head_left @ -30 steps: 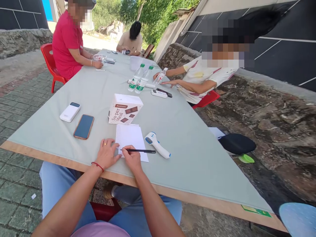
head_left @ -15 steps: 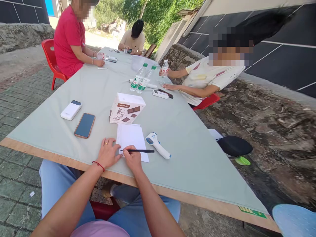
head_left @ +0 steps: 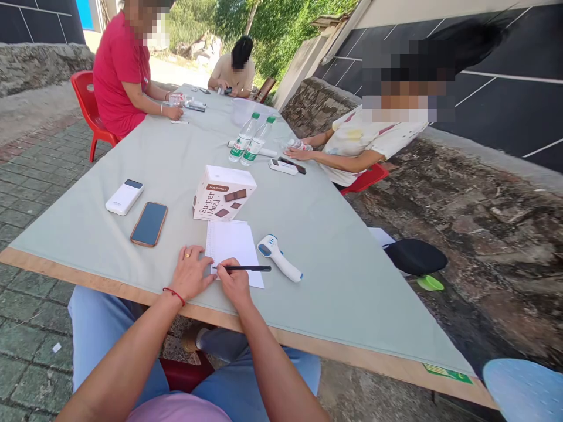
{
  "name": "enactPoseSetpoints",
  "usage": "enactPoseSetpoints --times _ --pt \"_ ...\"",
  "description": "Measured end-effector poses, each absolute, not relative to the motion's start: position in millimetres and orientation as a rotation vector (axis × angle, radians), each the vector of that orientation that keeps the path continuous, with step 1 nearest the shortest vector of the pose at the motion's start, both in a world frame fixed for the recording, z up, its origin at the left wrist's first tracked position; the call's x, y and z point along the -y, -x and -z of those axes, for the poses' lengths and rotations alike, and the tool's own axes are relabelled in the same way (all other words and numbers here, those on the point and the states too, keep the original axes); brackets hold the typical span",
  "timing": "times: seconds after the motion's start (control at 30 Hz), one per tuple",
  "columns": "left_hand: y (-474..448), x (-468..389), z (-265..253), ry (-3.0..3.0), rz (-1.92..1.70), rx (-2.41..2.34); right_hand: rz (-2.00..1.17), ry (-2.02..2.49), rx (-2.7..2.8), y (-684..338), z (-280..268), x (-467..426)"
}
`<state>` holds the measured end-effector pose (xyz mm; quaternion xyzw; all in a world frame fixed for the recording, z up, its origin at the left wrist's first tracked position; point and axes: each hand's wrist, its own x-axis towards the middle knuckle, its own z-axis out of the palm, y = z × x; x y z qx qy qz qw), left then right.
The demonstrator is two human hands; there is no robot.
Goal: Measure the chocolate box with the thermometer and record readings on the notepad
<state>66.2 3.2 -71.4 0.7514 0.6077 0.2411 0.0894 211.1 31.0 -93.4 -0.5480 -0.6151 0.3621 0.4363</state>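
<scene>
Reference landmark: the printed carton [head_left: 224, 193], standing upright on the cloth-covered table [head_left: 352, 281]. Directions are given as the seated person faces it.

The white paper [head_left: 235, 246] lies just in front of the carton, on the near side; contact between the two cannot be confirmed. The right hand [head_left: 234, 285], nearer the person than the carton, is closed in a writing grip on the black pen [head_left: 248, 268]. The pen lies low across the paper, its tip by the left edge and its tail pointing right; whether the tip touches the surface cannot be told. The left hand [head_left: 190, 274], in front and left of the carton, rests with fingers loosely spread, thumb at the paper's edge, gripping nothing.

Also noted: a white thermometer gun [head_left: 280, 258] right of and nearer than the carton; a phone [head_left: 149, 224] and a white device [head_left: 124, 197] to its left; green-capped bottles [head_left: 250, 152] beyond it.

Step in hand, as judged: writing near the paper's left margin. The next stroke would call for light, steady pen pressure, with the left fingers stopping the paper from sliding.
</scene>
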Motion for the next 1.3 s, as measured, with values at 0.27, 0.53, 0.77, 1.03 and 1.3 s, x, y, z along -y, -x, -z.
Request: enactPoseSetpoints --times 0.27,0.53,0.77,1.03,1.3 --pt "-65.3 -3.5 72.6 -2.241 -0.725 -1.801 -0.933 1.349 1.514 -210.4 91.6 -30.9" --pt "-64.4 -3.8 73.7 -2.229 -0.752 -1.789 -0.911 1.364 1.482 -210.4 91.0 -31.8" --pt "-63.8 -4.5 73.9 -2.235 -0.750 -1.789 -0.902 1.367 1.508 -209.2 93.5 -32.0" --pt "-63.6 -4.3 71.6 -2.250 -0.727 -1.794 -0.915 1.372 1.517 -209.9 94.8 -32.3" --pt "-62.6 -5.2 75.2 -2.277 -0.735 -1.801 -0.913 1.369 1.530 -209.7 97.9 -33.2"
